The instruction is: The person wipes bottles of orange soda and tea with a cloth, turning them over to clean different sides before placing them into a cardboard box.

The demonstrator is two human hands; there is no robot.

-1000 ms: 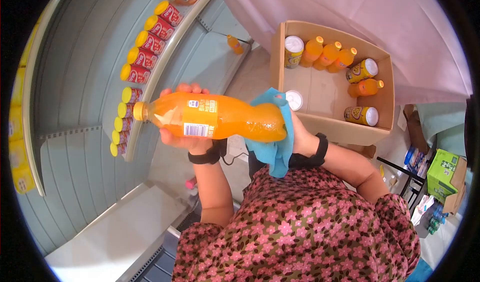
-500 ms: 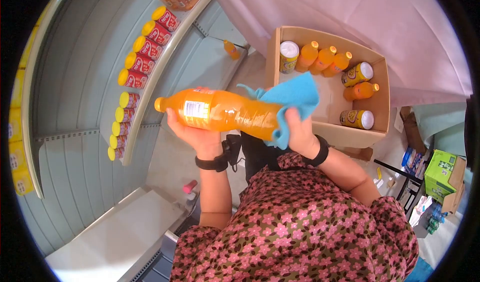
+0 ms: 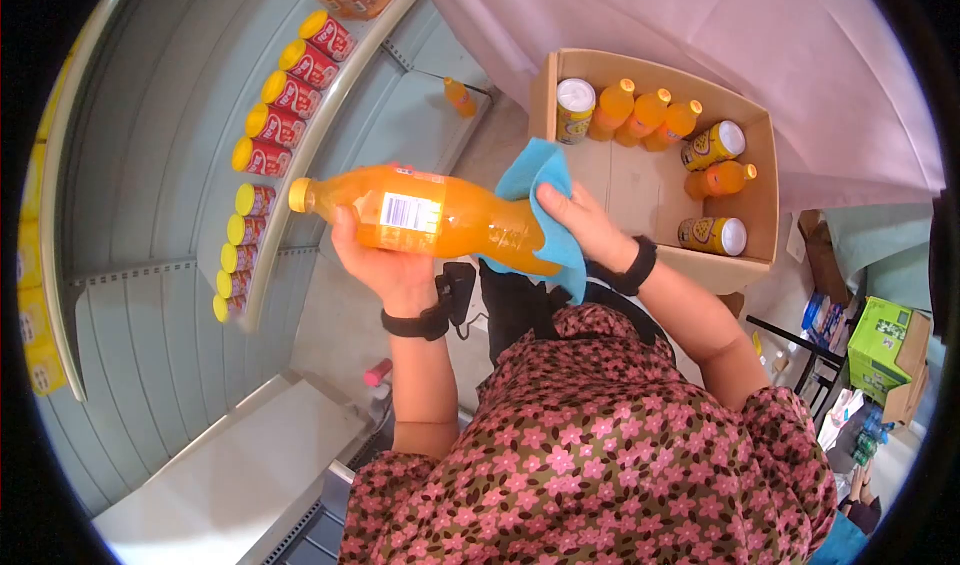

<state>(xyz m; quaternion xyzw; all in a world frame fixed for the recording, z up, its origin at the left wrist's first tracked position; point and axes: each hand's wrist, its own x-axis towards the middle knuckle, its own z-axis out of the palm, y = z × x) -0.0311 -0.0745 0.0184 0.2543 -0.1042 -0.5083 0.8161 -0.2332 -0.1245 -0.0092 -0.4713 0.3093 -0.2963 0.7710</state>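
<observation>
A large bottle of orange drink [image 3: 470, 227] lies sideways in the air in front of me, its orange cap toward the shelves and its barcode label facing up. My left hand [image 3: 385, 265] is wrapped round the bottle near its shoulder. Over the base end, my right hand [image 3: 585, 227] presses a blue cloth [image 3: 540, 175] against the bottle, fingers closed. The cloth hides the bottle's bottom. Beyond the bottle, an open cardboard box [image 3: 610, 185] holds several small orange drink bottles [image 3: 648, 117] and yellow cans [image 3: 715, 145].
Curved shelves [image 3: 330, 125] on the left carry several red jars with yellow lids [image 3: 290, 95]. One orange bottle [image 3: 459, 97] stands on a lower shelf. A pink curtain [image 3: 720, 25] hangs behind the box. At right is a green carton [image 3: 880, 350]; another person's hand [image 3: 858, 490] shows at lower right.
The bottle has shifted slightly left and turned a little in my hands. My right hand and the cloth have moved left along its base end. Another person's hand has appeared at lower right.
</observation>
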